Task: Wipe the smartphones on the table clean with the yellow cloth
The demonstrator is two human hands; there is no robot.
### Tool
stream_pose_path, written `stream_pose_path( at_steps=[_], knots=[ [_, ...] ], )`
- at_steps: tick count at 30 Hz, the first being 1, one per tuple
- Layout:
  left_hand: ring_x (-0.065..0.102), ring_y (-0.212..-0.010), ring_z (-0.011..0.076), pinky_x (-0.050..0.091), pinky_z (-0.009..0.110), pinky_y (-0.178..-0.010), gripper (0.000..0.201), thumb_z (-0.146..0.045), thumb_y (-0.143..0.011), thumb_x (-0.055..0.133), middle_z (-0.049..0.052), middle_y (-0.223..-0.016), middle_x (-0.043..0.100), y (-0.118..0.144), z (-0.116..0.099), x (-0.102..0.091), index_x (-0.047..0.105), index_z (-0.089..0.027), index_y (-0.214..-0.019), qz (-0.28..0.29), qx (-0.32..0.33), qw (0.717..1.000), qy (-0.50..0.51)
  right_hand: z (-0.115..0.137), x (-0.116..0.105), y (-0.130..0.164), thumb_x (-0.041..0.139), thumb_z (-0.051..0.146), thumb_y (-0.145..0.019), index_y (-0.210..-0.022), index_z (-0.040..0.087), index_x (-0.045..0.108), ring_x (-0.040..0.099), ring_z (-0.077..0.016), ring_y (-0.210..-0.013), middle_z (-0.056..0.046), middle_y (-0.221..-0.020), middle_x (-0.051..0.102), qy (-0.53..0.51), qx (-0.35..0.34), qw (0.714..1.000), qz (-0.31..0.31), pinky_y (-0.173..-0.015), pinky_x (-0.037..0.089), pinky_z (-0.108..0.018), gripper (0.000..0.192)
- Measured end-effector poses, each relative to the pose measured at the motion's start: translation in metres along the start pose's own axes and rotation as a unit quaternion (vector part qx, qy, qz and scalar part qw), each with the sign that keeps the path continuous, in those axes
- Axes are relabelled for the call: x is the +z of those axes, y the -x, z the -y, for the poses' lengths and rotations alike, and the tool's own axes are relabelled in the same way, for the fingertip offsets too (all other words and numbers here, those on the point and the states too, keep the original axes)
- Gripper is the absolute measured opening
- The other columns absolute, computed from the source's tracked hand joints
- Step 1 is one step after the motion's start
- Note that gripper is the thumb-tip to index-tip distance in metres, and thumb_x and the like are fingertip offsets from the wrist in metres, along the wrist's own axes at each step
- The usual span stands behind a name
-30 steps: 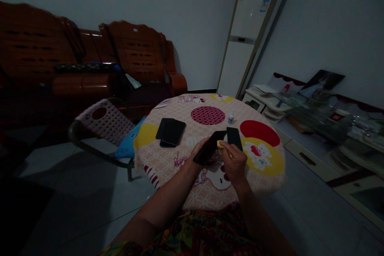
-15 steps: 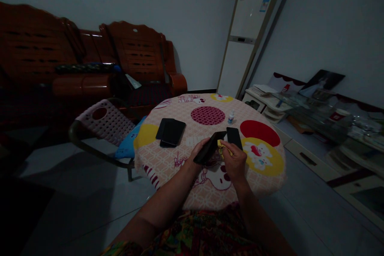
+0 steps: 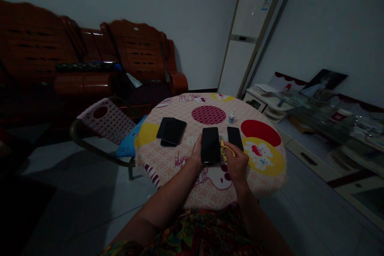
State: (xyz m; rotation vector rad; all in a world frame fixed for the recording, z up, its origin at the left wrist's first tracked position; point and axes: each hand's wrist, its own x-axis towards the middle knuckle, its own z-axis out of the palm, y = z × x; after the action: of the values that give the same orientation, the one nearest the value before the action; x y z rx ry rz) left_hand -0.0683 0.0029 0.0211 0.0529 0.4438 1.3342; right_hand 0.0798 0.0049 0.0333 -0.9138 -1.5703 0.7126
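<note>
My left hand (image 3: 197, 153) grips a black smartphone (image 3: 210, 145) by its left edge, its dark screen turned up toward me above the table. In my right hand (image 3: 237, 163) a small yellow cloth (image 3: 226, 151) is pinched, close beside the phone's right edge. Just beyond the right hand another black phone (image 3: 235, 138) lies flat on the patterned tablecloth (image 3: 168, 164). To the left rests a small pile of dark, flat, phone- or tablet-like devices (image 3: 174, 132), overlapping one another. A small white bottle with a blue label (image 3: 232, 116) stands upright behind the lying phone.
A woven-back chair (image 3: 106, 118) with a blue cushion (image 3: 131, 140) stands at the table's left. Wooden seats (image 3: 138, 52) line the back wall. A tall white air conditioner (image 3: 241, 48) stands behind, and a low cabinet with a glass top (image 3: 312, 110) runs along the right.
My left hand has turned the phone from a steep tilt to screen-up, facing me. The right hand with the yellow cloth has shifted slightly right and down, beside the phone's edge.
</note>
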Motion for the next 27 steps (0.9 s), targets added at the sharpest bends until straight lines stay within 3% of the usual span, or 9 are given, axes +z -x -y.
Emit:
stream_pose_path(
  at_steps=[5,10,14,16,20,27],
  knots=[
    [0.063,-0.054,0.0207,0.051,0.032,-0.055,0.064,-0.067,-0.085,0.041,0.011,-0.067,0.068,0.005,0.004,0.005,0.067,-0.008,-0.085,0.017,-0.027,0.999,-0.032,-0.002,0.003,0.003,0.056,0.021,-0.077,-0.095,0.018,0.075,0.072,-0.0206,-0.083,-0.007,-0.094,0.075,-0.037,0.025,0.999,0.009,-0.074,0.058,-0.031,0.027],
    [0.052,-0.041,0.0146,0.041,0.024,-0.040,0.060,-0.067,-0.084,0.042,0.006,-0.055,0.059,-0.002,0.009,-0.001,0.063,-0.011,-0.079,0.043,-0.032,0.994,-0.098,0.003,0.004,0.005,0.055,0.021,-0.078,-0.099,0.016,0.074,0.071,-0.0182,-0.066,-0.007,-0.087,0.075,-0.072,0.060,0.995,0.033,-0.061,0.058,-0.028,0.028],
    [0.044,-0.036,0.0100,0.033,0.020,-0.035,0.052,-0.064,-0.084,0.047,0.002,-0.051,0.051,-0.014,0.013,-0.009,0.058,-0.013,-0.073,0.066,-0.006,0.986,-0.152,0.008,0.002,0.004,0.054,0.021,-0.078,-0.095,0.016,0.075,0.071,-0.0186,-0.071,-0.005,-0.082,0.075,-0.047,0.036,0.998,0.025,-0.063,0.058,-0.028,0.027],
    [0.043,-0.036,0.0083,0.030,0.018,-0.035,0.047,-0.060,-0.081,0.055,-0.001,-0.051,0.049,-0.016,0.015,-0.011,0.057,-0.014,-0.073,0.048,0.015,0.983,-0.177,0.007,0.001,0.003,0.054,0.020,-0.078,-0.095,0.017,0.075,0.071,-0.0193,-0.077,-0.006,-0.087,0.075,-0.020,0.010,1.000,0.020,-0.069,0.058,-0.029,0.027],
    [0.044,-0.039,0.0061,0.028,0.016,-0.036,0.037,-0.047,-0.072,0.073,-0.004,-0.055,0.050,-0.013,0.022,-0.009,0.062,-0.015,-0.086,0.019,0.101,0.974,-0.203,0.005,-0.001,-0.002,0.053,0.018,-0.079,-0.096,0.019,0.075,0.070,-0.0193,-0.087,-0.005,-0.095,0.075,0.010,-0.036,0.999,0.025,-0.080,0.056,-0.030,0.028],
    [0.043,-0.042,0.0044,0.029,0.016,-0.041,0.062,-0.037,-0.069,0.078,-0.004,-0.061,0.054,-0.006,0.024,-0.001,0.060,-0.015,-0.124,0.004,0.136,0.965,-0.226,0.010,0.002,-0.014,0.049,0.014,-0.080,-0.100,0.019,0.074,0.070,-0.0196,-0.090,-0.007,-0.097,0.074,0.071,-0.101,0.991,0.052,-0.082,0.055,-0.031,0.032]
  ],
)
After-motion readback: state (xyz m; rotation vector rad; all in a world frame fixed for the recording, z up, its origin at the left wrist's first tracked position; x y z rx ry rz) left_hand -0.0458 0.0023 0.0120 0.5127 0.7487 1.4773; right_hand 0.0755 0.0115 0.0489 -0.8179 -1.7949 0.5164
